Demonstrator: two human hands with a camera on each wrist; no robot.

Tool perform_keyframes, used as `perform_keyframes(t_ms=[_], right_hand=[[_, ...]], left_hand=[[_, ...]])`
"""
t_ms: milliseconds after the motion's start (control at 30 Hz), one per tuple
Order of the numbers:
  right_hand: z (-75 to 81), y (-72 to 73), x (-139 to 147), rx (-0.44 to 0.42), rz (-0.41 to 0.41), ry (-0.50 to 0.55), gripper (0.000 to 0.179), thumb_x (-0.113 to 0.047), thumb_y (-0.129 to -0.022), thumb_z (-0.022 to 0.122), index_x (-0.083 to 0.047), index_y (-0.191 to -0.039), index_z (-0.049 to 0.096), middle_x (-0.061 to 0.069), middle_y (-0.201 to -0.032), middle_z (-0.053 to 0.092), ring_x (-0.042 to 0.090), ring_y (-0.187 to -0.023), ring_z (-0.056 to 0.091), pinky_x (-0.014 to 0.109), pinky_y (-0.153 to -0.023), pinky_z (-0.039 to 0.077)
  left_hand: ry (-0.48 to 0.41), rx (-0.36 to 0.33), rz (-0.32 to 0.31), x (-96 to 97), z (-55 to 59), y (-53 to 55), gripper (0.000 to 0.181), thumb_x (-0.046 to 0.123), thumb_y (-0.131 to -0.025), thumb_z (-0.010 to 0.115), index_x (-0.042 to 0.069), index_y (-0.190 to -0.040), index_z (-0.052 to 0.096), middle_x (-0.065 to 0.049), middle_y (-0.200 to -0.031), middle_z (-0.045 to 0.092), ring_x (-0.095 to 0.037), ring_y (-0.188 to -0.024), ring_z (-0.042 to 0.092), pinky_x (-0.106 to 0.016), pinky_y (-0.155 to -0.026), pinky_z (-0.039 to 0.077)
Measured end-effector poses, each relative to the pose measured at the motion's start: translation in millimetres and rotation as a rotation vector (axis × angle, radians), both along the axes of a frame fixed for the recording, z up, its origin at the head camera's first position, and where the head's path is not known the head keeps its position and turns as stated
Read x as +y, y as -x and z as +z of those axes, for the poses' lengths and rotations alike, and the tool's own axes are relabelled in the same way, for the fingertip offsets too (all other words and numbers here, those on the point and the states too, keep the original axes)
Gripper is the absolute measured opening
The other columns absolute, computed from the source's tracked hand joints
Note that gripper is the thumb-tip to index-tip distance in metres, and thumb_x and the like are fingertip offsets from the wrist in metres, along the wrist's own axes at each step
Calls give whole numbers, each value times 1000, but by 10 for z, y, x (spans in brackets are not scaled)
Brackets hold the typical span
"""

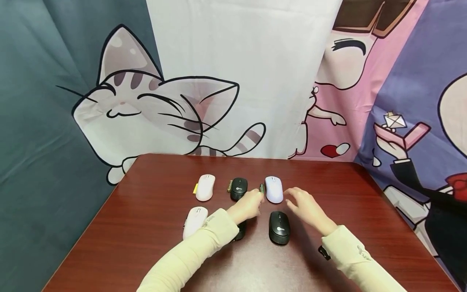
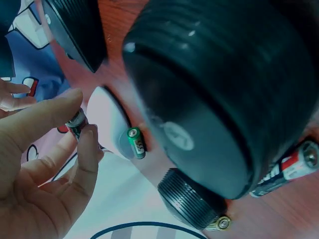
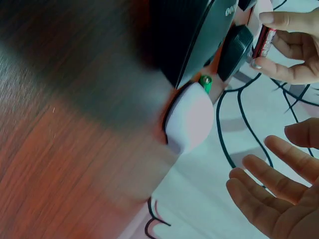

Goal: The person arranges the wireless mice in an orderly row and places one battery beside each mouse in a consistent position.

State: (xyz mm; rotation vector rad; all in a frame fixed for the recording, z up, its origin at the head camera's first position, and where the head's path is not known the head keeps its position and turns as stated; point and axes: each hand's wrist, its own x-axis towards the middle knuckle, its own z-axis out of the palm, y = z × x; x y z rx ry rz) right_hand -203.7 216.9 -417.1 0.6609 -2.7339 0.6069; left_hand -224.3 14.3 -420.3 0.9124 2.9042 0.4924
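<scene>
My left hand pinches a small battery between thumb and fingertips, raised over the middle of the table. Its dark and red wrapper shows in the right wrist view. Just right of it, a green battery stands beside a lavender mouse. To the right of that mouse, my right hand hovers with fingers relaxed and nothing held. In front of the lavender mouse lies a black mouse. Another black mouse is largely hidden under my left forearm, with a black, white and red battery beside it.
On the back left are a white mouse with a yellow battery and a black mouse with a gold battery. A second white mouse lies nearer. Printed cloth hangs behind the brown table.
</scene>
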Motion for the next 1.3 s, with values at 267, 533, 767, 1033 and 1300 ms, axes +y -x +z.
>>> perform_keyframes(t_ms=[267,533,767,1033,1300], right_hand=[[-44,-55,-125,-150,70,-72,21,-9,-81,67,3,-98,65,16,-93,67,30,-86,64,44,-76,52],[-104,-142,-180,-314,106,-151,38,-21,-76,75,4,-102,63,13,-92,65,26,-83,61,39,-72,50],[-175,-154,-211,-316,123,-156,39,-23,-71,80,2,-95,60,7,-80,59,16,-72,51,31,-63,42],[-201,-148,-174,-300,193,-162,44,-23,-70,80,3,-100,60,9,-86,62,19,-76,55,31,-66,45],[-207,-153,-158,-305,196,-148,45,-23,-71,80,4,-102,61,10,-91,64,22,-80,59,32,-70,47]], left_hand=[[82,-56,6,65,-76,-35,30,8,-63,85,7,-89,70,-1,-86,66,-14,-84,63,-22,-72,50],[142,-118,67,261,-181,-105,23,6,-66,83,8,-81,66,-3,-78,67,-18,-73,65,-24,-58,50],[172,-114,103,335,-184,-162,23,7,-63,85,9,-79,68,-5,-83,68,-19,-79,66,-25,-63,53],[205,-97,125,392,-199,-238,41,15,-57,90,6,-92,70,-9,-91,64,-22,-84,64,-25,-69,52],[183,-109,151,439,-231,-269,49,16,-56,90,4,-98,69,-9,-93,56,-22,-82,62,-25,-67,52]])
